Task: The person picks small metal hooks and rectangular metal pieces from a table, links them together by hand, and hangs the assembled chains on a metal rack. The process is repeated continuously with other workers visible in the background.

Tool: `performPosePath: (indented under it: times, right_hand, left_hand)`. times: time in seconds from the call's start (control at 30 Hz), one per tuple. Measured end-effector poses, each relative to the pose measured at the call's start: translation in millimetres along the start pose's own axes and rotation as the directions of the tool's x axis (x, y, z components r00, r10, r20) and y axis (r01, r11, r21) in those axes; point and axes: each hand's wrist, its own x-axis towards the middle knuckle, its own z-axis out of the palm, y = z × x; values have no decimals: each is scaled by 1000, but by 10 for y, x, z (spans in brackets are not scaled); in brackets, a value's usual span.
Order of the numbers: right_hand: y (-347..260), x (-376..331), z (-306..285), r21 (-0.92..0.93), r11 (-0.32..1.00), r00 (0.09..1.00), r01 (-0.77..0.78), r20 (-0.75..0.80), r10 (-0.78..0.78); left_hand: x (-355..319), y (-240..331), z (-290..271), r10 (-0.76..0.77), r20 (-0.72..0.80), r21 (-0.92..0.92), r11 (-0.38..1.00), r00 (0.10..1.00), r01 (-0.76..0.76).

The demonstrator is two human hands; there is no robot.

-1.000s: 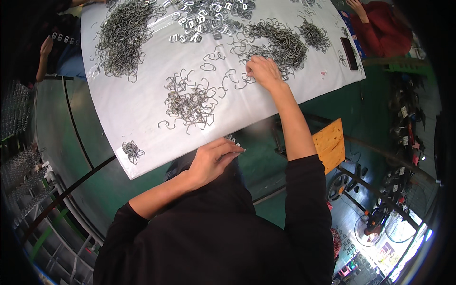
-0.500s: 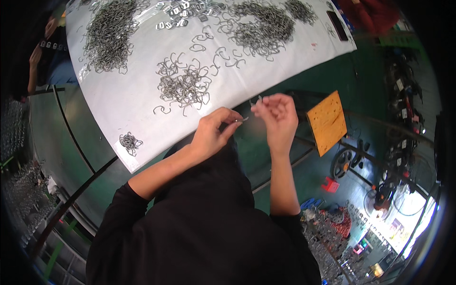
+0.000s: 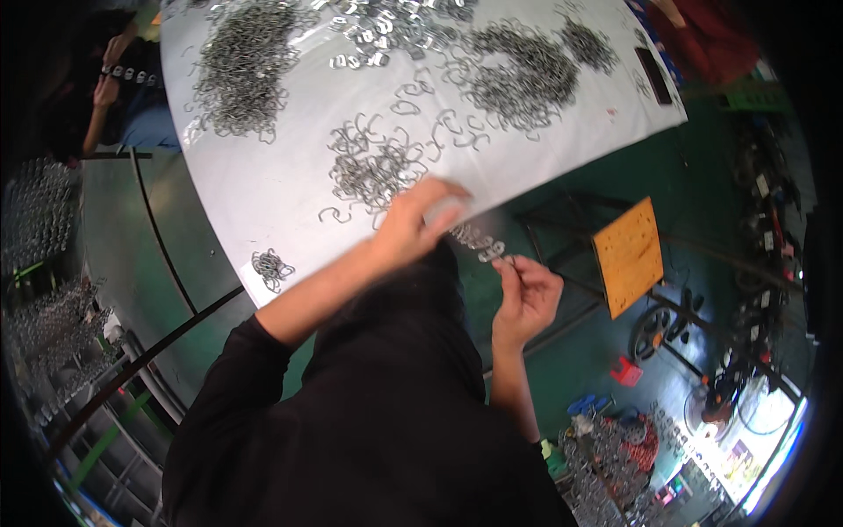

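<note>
My right hand [image 3: 529,297] is off the table's near edge, thumb and fingers pinched on the end of a short chain of silver metal links [image 3: 492,252]. The chain runs up and left from those fingertips, toward my left hand. My left hand [image 3: 417,221] is over the table edge beside the near pile of bent wire hooks [image 3: 373,171]. Its thumb and index finger are curved, but the fingertips are smeared by motion, so whether they hold anything is hidden.
The white-covered table [image 3: 299,206] carries larger heaps of wire hooks [image 3: 246,70], flat metal pieces [image 3: 378,31], a small hook cluster [image 3: 270,270] and a dark phone-like slab [image 3: 652,75]. A wooden board [image 3: 628,256] stands to the right. Another person's hands [image 3: 107,83] hold a chain at far left.
My right hand has moved down and now shows a chain of links at its fingertips. My left hand has risen toward the hook pile. The whole view has shifted a little.
</note>
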Motion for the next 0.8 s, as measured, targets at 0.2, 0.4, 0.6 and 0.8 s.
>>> performPosePath:
  times: [0.2, 0.4, 0.6, 0.8]
  right_hand:
    - [93, 63, -137, -114, 993, 993, 30, 120, -16]
    - [145, 107, -153, -107, 994, 990, -20, 138, 34]
    - [150, 140, -147, -207, 977, 968, 43, 249, 10]
    - [176, 80, -46, -206, 977, 980, 58, 197, -17]
  left_hand:
    - [1236, -1385, -803, -94, -404, 386, 884, 910, 263]
    - [1572, -1816, -1053, -153, -475, 608, 655, 867, 449]
    - [1587, -1848, -1239, -311, -360, 589, 655, 880, 473]
    - [1248, -1595, -1223, -344, -362, 402, 781, 866, 478]
